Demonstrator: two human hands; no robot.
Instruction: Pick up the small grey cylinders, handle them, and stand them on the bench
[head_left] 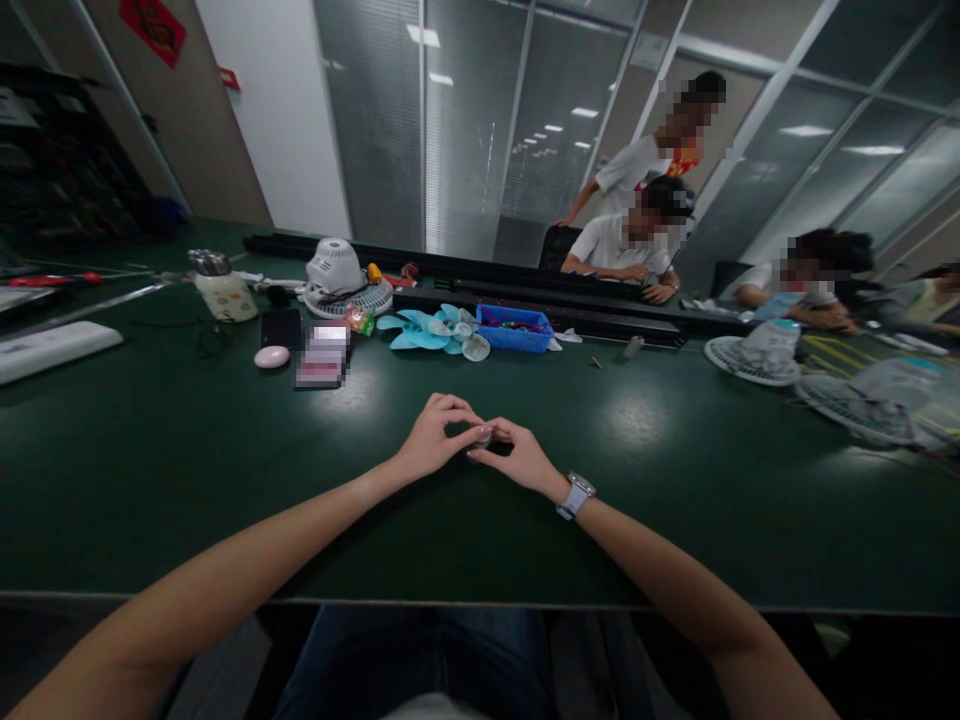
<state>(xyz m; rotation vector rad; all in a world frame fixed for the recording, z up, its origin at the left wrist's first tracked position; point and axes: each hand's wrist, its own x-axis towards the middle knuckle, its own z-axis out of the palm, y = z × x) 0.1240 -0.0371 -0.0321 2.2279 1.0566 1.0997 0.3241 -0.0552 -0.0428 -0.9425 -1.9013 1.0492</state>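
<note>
Both my hands meet over the green table (pixel 420 540), near the middle of the view. A small pale round object (pixel 484 437) sits between their fingertips; its details are too small to tell. My left hand (pixel 444 437) curves round its left side, thumb and fingers pressed to it. From the right, my right hand (pixel 517 452) pinches the same object with thumb and fingers. A watch with a light strap (pixel 576 495) is on my right wrist.
Beyond my hands lie blue fan blades (pixel 427 330), a blue tray (pixel 514 330) with small parts, a phone (pixel 323 355), a pink oval object (pixel 271 357) and a patterned cup (pixel 225 292). White fan parts (pixel 334 268) stand behind. Several people are across the table.
</note>
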